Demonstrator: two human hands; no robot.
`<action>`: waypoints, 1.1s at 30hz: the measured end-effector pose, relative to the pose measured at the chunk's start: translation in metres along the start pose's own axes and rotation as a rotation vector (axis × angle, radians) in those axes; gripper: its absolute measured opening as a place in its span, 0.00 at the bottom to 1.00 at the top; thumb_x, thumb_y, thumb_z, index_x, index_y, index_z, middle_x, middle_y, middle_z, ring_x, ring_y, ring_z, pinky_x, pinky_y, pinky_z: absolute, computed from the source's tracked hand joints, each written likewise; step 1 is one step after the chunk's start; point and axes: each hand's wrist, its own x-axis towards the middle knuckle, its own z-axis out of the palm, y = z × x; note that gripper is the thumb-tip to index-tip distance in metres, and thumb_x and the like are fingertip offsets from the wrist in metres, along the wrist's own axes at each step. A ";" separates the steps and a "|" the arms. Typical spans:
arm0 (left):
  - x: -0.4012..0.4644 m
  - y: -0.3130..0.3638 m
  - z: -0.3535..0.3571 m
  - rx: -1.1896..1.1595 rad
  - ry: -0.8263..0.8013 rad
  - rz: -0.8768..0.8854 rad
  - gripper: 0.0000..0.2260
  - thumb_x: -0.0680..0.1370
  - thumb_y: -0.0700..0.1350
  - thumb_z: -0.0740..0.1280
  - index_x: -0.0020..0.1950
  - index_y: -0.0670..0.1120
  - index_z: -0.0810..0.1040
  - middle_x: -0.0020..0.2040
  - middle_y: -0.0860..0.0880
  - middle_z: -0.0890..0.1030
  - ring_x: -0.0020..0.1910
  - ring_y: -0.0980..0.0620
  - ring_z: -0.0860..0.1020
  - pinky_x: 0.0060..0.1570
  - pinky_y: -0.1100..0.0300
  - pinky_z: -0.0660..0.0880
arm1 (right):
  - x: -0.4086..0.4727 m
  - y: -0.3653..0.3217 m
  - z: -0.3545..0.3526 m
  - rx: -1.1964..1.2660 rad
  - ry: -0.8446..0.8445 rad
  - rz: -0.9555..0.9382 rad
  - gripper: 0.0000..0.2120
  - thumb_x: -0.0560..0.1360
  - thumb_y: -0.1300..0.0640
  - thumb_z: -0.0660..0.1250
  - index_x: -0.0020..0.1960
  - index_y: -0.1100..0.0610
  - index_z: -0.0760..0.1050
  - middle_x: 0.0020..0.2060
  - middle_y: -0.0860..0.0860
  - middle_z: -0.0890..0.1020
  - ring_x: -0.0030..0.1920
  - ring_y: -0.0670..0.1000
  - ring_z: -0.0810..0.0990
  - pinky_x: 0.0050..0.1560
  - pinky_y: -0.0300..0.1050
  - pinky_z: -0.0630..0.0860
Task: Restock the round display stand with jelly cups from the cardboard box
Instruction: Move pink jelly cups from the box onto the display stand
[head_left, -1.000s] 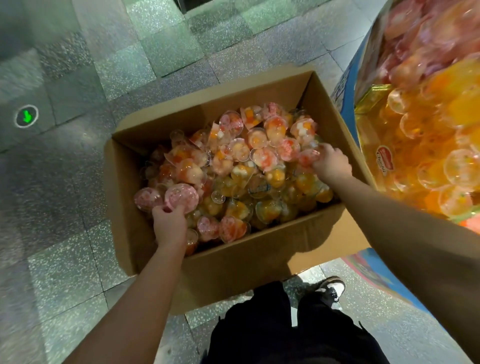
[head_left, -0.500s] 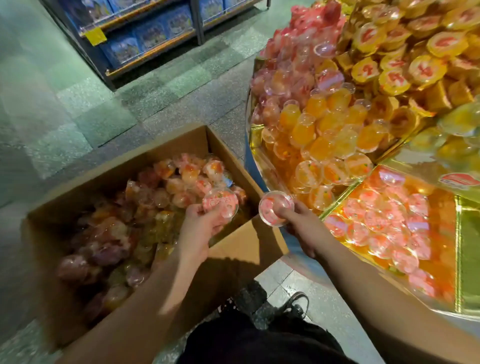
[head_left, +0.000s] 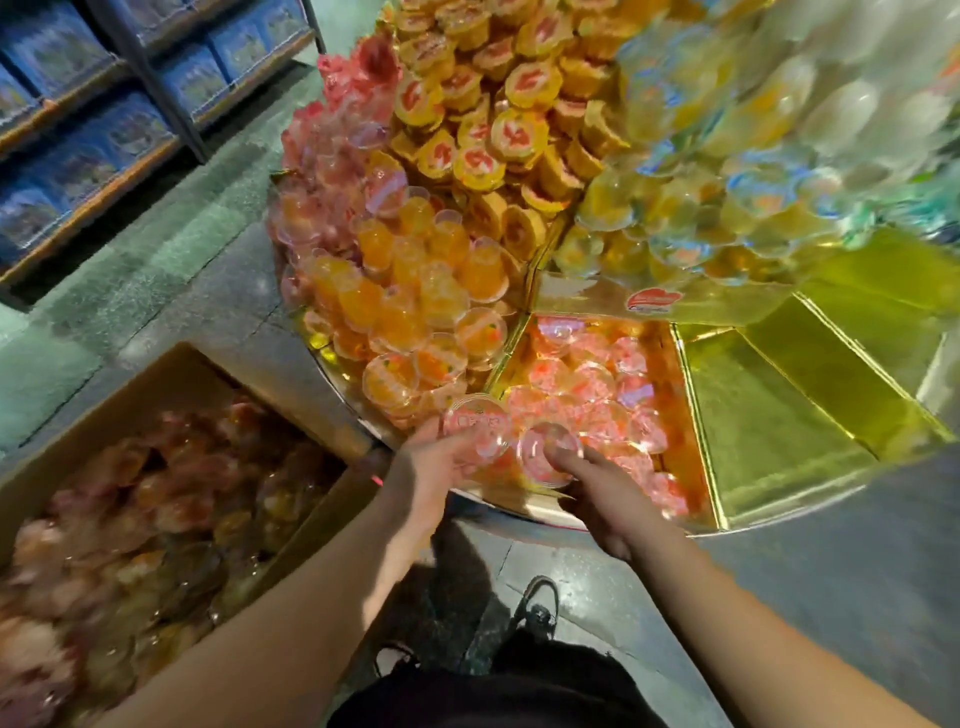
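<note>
Both hands are at the near edge of the round display stand (head_left: 332, 364), each carrying 1 jelly cup over the pink-red compartment (head_left: 670, 364). The left hand (head_left: 431, 467) has its fingers curled round a clear cup (head_left: 475, 423) with its printed lid facing up; the right hand (head_left: 597, 493) pinches a second cup (head_left: 545, 457) at its rim, fingers curled on top. Neither cup looks released yet, though motion blur makes the exact finger contact hard to read.

The cups are held lid-up and low, just above the pink cups already lying there, probably so they drop in flat and land with the matching flavour. That compartment is only partly filled, so it is the sensible target. The gold-lined compartment (head_left: 769, 426) just to its right shows bare foil, while the orange cups (head_left: 415, 301) to the left are heaped high.

The cardboard box (head_left: 156, 374) sits on the floor just left of the stand, flaps open, so the reach between them is short. It holds a loose, mixed pile of pink and yellowish cups, blurred here.

The cups are small, round and transparent, with pink-red jelly and pale fruit bits inside and a film lid carrying red lettering. They look light and slippery, likely to roll if dropped on the heap's slope.
</note>
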 end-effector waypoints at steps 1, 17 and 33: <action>0.007 -0.003 0.015 -0.001 -0.002 -0.012 0.20 0.68 0.45 0.76 0.58 0.45 0.77 0.50 0.43 0.85 0.47 0.44 0.83 0.57 0.44 0.77 | 0.003 0.000 -0.013 0.063 0.026 0.031 0.14 0.77 0.50 0.69 0.61 0.49 0.73 0.54 0.51 0.81 0.56 0.53 0.78 0.55 0.46 0.73; 0.163 -0.026 0.196 -0.032 0.089 -0.212 0.18 0.76 0.43 0.72 0.64 0.40 0.75 0.54 0.42 0.81 0.40 0.51 0.80 0.43 0.61 0.80 | 0.134 -0.054 -0.129 0.492 0.261 0.130 0.16 0.77 0.45 0.67 0.54 0.58 0.80 0.34 0.53 0.81 0.33 0.51 0.79 0.39 0.44 0.75; 0.210 -0.038 0.222 -0.164 0.123 -0.137 0.07 0.79 0.37 0.66 0.57 0.40 0.76 0.55 0.44 0.81 0.51 0.50 0.80 0.48 0.63 0.76 | 0.185 -0.070 -0.137 0.582 0.280 0.087 0.12 0.81 0.55 0.63 0.60 0.61 0.76 0.31 0.53 0.82 0.27 0.48 0.81 0.25 0.37 0.75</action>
